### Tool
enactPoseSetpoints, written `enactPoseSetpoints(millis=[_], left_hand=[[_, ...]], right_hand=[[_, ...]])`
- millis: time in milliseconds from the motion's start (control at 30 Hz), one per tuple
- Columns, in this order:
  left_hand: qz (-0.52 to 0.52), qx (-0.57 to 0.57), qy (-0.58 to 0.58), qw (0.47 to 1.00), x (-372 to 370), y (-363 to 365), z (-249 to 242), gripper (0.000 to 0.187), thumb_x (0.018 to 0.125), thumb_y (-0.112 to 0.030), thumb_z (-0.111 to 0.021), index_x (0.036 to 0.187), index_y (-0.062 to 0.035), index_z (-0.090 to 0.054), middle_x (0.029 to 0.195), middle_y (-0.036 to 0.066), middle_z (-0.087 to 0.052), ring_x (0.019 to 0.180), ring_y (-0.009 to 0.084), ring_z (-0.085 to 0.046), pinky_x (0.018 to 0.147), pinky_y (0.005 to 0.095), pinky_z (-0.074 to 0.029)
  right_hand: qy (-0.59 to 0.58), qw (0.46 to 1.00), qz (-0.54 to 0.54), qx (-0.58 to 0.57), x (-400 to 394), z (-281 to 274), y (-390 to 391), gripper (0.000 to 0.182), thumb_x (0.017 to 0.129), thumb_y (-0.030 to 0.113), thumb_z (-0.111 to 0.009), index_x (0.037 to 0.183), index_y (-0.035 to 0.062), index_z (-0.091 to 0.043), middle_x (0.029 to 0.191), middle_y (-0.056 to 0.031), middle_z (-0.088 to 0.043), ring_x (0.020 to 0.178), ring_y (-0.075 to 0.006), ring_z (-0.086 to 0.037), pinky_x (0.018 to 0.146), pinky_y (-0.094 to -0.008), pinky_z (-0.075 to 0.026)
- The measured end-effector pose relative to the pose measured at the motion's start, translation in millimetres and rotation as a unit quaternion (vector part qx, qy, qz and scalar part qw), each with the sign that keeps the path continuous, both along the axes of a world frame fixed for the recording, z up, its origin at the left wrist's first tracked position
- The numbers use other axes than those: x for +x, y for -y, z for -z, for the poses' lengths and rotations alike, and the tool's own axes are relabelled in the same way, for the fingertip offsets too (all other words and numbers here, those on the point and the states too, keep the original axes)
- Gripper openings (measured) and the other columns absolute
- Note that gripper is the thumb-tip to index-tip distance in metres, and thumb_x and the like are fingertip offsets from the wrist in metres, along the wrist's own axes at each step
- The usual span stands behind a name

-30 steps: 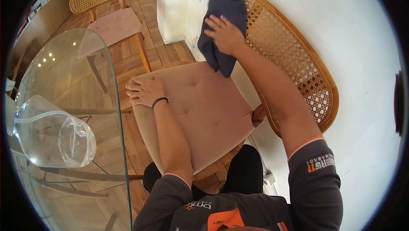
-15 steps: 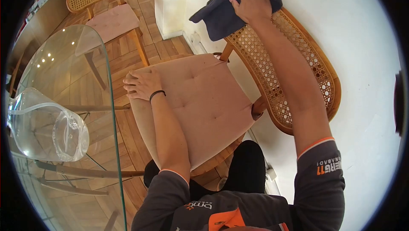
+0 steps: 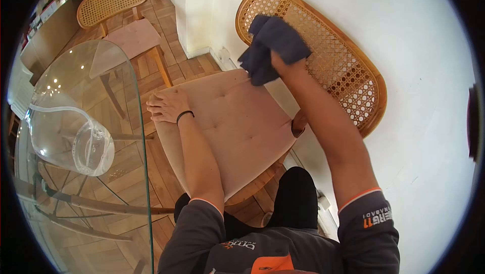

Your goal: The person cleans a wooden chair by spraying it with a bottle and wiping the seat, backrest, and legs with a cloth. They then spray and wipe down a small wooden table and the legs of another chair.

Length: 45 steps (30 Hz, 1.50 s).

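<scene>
My left hand (image 3: pixel 168 105) lies on the corner of a pink cushioned chair seat (image 3: pixel 237 127), fingers extended toward its edge and holding nothing. A dark blue-grey cloth (image 3: pixel 273 44) is bunched in my right hand (image 3: pixel 284 66), whose fingers are mostly hidden by the fabric. The cloth is in front of the chair's woven cane backrest (image 3: pixel 333 56), near its left part, and one hanging fold reaches down by the seat's back corner. A curved wooden frame borders the cane.
To the left stands a glass-topped table (image 3: pixel 136 137) bearing a clear plastic container with a tube (image 3: pixel 76 137). Another cane-backed chair (image 3: pixel 132 39) sits beyond it on the wooden floor. A white wall (image 3: pixel 424 97) rises behind the nearer chair, with a corner pillar (image 3: pixel 197 16).
My right hand has drawn the cloth down and nearer from the backrest's top edge, and the cloth is now bunched instead of spread. My left hand stays on the seat.
</scene>
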State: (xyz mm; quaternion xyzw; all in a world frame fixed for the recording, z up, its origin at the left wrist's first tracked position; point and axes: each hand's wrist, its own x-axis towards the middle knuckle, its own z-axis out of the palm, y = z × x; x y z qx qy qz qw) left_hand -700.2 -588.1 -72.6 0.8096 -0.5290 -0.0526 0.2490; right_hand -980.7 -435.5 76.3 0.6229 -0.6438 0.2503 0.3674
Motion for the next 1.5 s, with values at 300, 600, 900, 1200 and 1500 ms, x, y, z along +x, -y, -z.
enactPoseSetpoints(millis=[300,600,900,1200,1500], left_hand=[[0.002,-0.032,-0.010,0.999,0,-7,-6,0.077,0.079,-0.051,-0.065,0.137,-0.0058,-0.043,0.150,0.030,-0.033,0.142,0.0432,-0.025,0.110,0.0631,-0.019],[-0.001,-0.049,-0.014,0.999,-1,-2,2,0.077,0.075,-0.050,-0.064,0.136,-0.0072,-0.045,0.149,0.029,-0.035,0.140,0.0422,-0.029,0.110,0.0610,-0.019],[0.005,-0.027,-0.011,1.000,0,-3,0,0.078,0.076,-0.056,-0.064,0.135,-0.0071,-0.046,0.150,0.028,-0.033,0.140,0.0430,-0.029,0.110,0.0600,-0.020],[0.010,-0.022,-0.009,1.000,1,4,7,0.079,0.078,-0.061,-0.062,0.131,-0.0045,-0.047,0.150,0.029,-0.032,0.139,0.0447,-0.028,0.109,0.0612,-0.020],[0.030,-0.029,-0.006,0.999,4,12,19,0.081,0.081,-0.062,-0.056,0.135,-0.0032,-0.044,0.149,0.031,-0.034,0.140,0.0461,-0.028,0.110,0.0629,-0.019]], right_hand=[[-0.022,0.967,0.254,0.027,0,-61,-12,0.030,0.095,0.020,-0.048,0.118,0.0100,-0.064,0.121,-0.0148,-0.064,0.114,-0.0325,-0.059,0.100,-0.0438,-0.044],[-0.054,0.976,0.198,0.070,43,57,-62,0.027,0.093,0.014,-0.048,0.112,0.0065,-0.066,0.114,-0.0176,-0.065,0.111,-0.0324,-0.060,0.098,-0.0392,-0.046],[0.035,0.978,0.175,-0.106,34,-102,-122,0.027,0.094,0.014,-0.048,0.114,0.0063,-0.065,0.109,-0.0128,-0.068,0.101,-0.0282,-0.065,0.084,-0.0385,-0.051],[-0.116,0.938,0.301,0.128,91,-2,-169,0.036,0.089,0.013,-0.050,0.122,0.0105,-0.064,0.116,-0.0131,-0.066,0.112,-0.0280,-0.060,0.096,-0.0394,-0.045],[0.020,0.990,0.134,0.041,144,10,-248,0.027,0.082,0.006,-0.063,0.108,0.0127,-0.070,0.109,-0.0118,-0.069,0.104,-0.0315,-0.064,0.093,-0.0438,-0.049]])
